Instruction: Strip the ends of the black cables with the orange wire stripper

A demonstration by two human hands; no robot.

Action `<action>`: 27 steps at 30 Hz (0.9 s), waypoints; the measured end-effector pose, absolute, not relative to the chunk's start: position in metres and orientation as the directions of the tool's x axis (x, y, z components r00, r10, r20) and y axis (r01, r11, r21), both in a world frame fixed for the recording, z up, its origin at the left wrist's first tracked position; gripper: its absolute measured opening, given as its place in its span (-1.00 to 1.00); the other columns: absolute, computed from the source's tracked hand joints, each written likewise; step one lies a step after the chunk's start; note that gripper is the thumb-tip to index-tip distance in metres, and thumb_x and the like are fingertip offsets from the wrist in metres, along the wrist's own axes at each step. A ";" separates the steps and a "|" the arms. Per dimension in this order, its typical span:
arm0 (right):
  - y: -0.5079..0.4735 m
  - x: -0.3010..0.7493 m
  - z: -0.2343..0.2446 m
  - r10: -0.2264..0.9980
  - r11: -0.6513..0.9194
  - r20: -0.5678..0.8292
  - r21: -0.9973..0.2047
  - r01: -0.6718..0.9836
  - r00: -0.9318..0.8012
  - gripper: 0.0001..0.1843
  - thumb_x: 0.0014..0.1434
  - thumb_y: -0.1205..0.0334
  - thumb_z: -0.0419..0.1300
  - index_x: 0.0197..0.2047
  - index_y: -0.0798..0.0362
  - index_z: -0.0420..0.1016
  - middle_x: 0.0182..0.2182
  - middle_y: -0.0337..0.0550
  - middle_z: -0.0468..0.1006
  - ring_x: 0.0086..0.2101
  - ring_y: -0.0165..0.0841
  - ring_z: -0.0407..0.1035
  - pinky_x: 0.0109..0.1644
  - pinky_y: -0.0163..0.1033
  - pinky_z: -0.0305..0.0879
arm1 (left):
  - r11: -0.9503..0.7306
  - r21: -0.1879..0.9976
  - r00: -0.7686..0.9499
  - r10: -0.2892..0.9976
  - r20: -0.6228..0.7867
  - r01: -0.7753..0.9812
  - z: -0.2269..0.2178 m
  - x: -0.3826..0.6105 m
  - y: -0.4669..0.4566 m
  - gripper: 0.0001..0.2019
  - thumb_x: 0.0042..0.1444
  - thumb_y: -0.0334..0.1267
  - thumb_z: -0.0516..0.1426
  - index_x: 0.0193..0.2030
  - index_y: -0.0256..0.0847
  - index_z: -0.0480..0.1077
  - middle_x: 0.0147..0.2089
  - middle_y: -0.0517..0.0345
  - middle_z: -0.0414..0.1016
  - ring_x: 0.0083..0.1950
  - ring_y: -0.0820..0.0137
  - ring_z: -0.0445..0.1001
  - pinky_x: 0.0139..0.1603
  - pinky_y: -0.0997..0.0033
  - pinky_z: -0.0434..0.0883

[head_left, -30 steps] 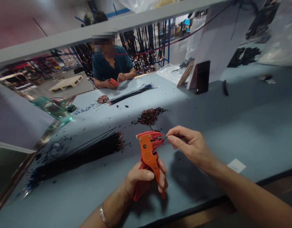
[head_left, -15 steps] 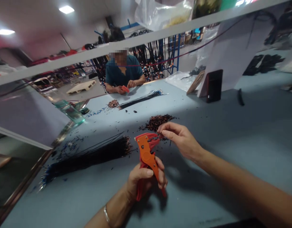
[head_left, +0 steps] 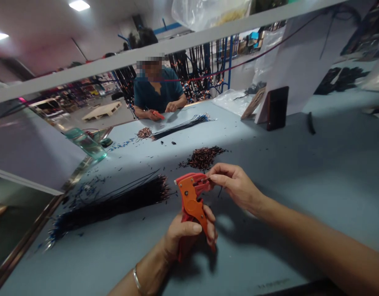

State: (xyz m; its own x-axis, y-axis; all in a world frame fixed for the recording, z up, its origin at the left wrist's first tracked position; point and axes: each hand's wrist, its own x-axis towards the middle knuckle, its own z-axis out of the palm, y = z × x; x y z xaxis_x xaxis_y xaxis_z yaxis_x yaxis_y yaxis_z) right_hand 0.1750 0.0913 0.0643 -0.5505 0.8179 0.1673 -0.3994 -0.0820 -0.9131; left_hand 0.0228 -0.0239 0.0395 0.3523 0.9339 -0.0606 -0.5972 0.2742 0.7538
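Note:
My left hand [head_left: 192,230] is wrapped round the handles of an orange and red wire stripper [head_left: 191,195], its jaws pointing right. At those jaws the fingertips of my right hand [head_left: 234,183] are pinched on a thin black wire [head_left: 220,191], a short length of which shows below the fingers. The rest of the wire is hidden by the hand. Left of the tool lies a thick bundle of black wires [head_left: 115,205], copper-coloured at the near-right ends and blue at the far-left ends. Just beyond the jaws is a heap of small copper and black scraps [head_left: 204,158].
Across the blue-grey table [head_left: 300,197] a person [head_left: 158,92] holds a red tool [head_left: 158,115] behind a smaller wire bundle [head_left: 180,127]. A tilted clear bottle [head_left: 86,144] is at the left edge. A dark phone-like object [head_left: 277,108] leans against a panel at right. Scraps are scattered about.
My right hand has brought the wire in to the stripper's jaws, which look closer together than before. The view has shifted slightly.

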 end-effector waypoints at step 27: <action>0.092 0.182 0.081 0.787 -0.017 0.138 -0.970 -0.244 -0.602 -0.85 0.03 0.20 0.31 -0.45 0.10 0.51 -0.58 -0.26 0.55 -0.53 -0.45 0.42 -0.35 -0.29 0.36 | 0.239 0.826 0.350 0.935 -0.054 -0.511 0.035 0.022 -0.027 -0.65 -0.06 -0.20 0.31 -0.16 -0.36 0.44 -0.46 0.07 0.52 -0.46 0.35 0.46 -0.36 0.31 0.41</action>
State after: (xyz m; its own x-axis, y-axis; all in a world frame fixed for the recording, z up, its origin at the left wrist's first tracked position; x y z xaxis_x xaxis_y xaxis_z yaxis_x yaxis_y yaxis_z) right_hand 0.1825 0.0918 0.0806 -0.6017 0.7867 0.1379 -0.2440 -0.0166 -0.9696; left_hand 0.0219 -0.0275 0.0350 0.3496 0.9353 -0.0543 -0.5111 0.2390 0.8256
